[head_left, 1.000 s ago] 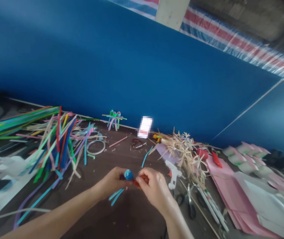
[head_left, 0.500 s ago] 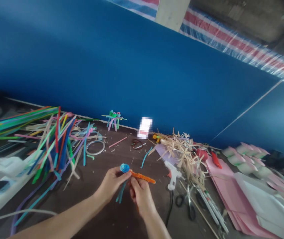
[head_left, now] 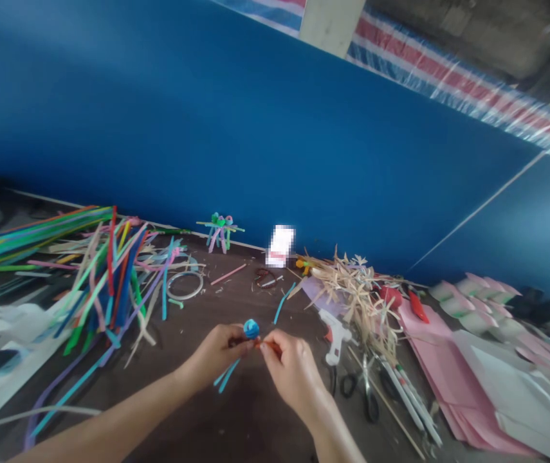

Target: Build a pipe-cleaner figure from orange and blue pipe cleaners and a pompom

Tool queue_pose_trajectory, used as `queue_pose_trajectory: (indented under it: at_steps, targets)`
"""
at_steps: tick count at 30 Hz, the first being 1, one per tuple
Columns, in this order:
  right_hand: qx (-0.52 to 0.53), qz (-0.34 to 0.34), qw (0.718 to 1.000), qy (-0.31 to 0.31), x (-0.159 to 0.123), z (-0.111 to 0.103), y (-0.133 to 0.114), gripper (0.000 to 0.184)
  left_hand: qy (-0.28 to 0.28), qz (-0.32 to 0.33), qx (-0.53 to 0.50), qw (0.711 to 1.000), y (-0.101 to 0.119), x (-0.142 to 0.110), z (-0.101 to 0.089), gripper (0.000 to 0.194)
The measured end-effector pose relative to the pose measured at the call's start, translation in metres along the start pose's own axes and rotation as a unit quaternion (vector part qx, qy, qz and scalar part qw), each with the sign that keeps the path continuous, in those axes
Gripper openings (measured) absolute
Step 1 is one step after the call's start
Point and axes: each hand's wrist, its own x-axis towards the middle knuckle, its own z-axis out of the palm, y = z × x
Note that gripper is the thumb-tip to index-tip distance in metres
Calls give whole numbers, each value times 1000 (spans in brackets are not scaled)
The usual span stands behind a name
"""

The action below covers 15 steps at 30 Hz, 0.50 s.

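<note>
Blue ball (head_left: 251, 328) in left hand (head_left: 227, 350)

Vs 0.5 s ago: right hand (head_left: 294, 366) moved up and right, lower center of frame. Its fingers now cover most of the orange stem (head_left: 273, 348); the long end that stuck out rightward is out of sight, short bit showing by the blue ball (head_left: 251, 328). Ball shifted slightly right; vs 1.0 s ago it's a bit higher. Blue strips (head_left: 227, 376) under left hand (head_left: 219, 354) now slant lower-left, were steeper. Right forearm now hides the lower run of black cord (head_left: 333, 381), lower right of center.
</note>
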Motion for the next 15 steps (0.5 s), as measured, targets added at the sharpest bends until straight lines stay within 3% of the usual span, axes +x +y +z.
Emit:
queue_pose_trajectory:
  at_steps: [4,6,10,12,15]
  targets:
    - [107,29,994,-16,11,-5,10,9,-50,-73,-84,993,4,-2,-4,16]
    - [211,68,974,-48,16,0,18,11,-55,-112,-160,979,4,-3,-4,16]
    - [429,161,880,-126,22,19,31,31,-37,-161,-309,937,-1,-3,-1,17]
    - [499,195,834,-131,22,29,34,36,-21,-163,-356,920,-5,-2,1,18]
    - [541,250,795,-117,18,43,34,36,-7,-160,-398,903,-10,0,5,19]
